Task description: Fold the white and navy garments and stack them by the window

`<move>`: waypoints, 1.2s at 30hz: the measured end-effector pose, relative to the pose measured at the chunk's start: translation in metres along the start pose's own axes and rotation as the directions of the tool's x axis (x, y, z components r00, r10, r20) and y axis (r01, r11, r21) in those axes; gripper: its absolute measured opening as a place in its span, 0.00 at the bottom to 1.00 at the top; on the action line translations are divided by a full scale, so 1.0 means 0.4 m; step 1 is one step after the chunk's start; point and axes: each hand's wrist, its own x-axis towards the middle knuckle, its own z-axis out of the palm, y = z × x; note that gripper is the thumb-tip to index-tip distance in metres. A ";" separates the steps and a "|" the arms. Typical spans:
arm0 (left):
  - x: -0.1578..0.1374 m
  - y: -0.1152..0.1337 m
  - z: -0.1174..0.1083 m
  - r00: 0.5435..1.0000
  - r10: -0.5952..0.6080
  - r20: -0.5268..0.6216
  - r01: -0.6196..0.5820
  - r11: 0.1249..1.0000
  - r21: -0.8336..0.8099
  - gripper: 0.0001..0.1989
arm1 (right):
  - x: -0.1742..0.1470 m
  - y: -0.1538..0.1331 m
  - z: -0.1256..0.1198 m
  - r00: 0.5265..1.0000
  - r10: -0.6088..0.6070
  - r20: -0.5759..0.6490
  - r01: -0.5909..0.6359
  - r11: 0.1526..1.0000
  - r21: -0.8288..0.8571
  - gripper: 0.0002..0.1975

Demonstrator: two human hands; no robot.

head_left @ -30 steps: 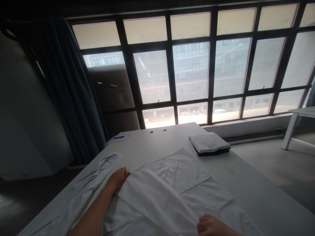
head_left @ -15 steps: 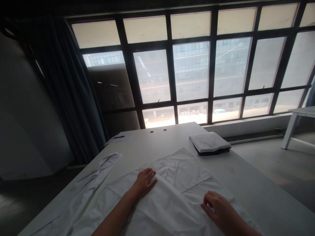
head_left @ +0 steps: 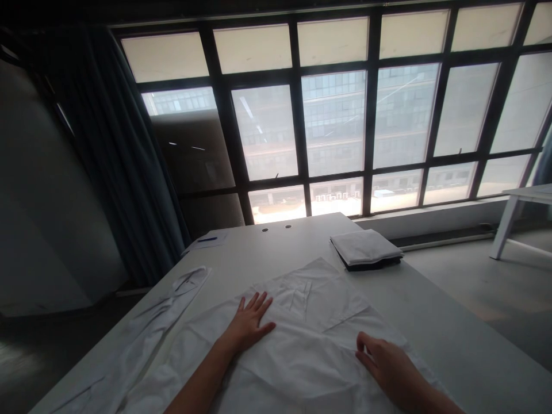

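A white garment [head_left: 297, 356], creased and partly folded over, lies across the near part of the white table, with stitched lines near its far corner. My left hand [head_left: 248, 325] rests flat on it, fingers spread. On the right, the fingertips of my right hand [head_left: 383, 359] are curled and close together at the garment's side, where a fold in the cloth ends; they appear to pinch it. A long, narrow piece of white cloth [head_left: 172, 307] stretches along the left side. Whether it joins the garment is unclear.
A folded white-and-black cloth stack [head_left: 366, 250] sits by the right edge of the white table [head_left: 267, 253]. At the far left are a paper [head_left: 218, 241] and a blue pen [head_left: 207, 239]. Windows and a dark curtain [head_left: 125, 167] stand beyond; another table [head_left: 502, 227] is at right.
My left hand has flattened and its fingers have spread on the cloth. The fold between my hands has shifted and lies flatter. My right hand has moved only slightly.
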 end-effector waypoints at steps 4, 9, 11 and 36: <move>-0.004 0.044 -0.021 0.997 -0.077 0.019 0.076 0.997 0.032 0.40 | -0.004 -0.011 0.003 0.985 -0.136 -0.105 0.127 0.988 -0.093 0.08; -0.041 0.204 -0.019 0.983 0.183 0.002 -0.183 0.983 -0.007 0.41 | -0.012 -0.038 0.034 0.881 -0.458 -0.116 0.450 0.888 -0.089 0.18; -0.065 0.282 0.004 0.947 0.319 0.033 -0.318 0.947 -0.038 0.45 | -0.010 -0.042 0.055 0.804 -0.593 -0.037 0.585 0.801 -0.128 0.23; -0.228 -0.308 0.003 0.911 -0.400 -0.099 0.412 0.890 0.197 0.38 | 0.009 -0.011 0.106 0.493 -0.870 0.015 0.760 0.422 -0.495 0.28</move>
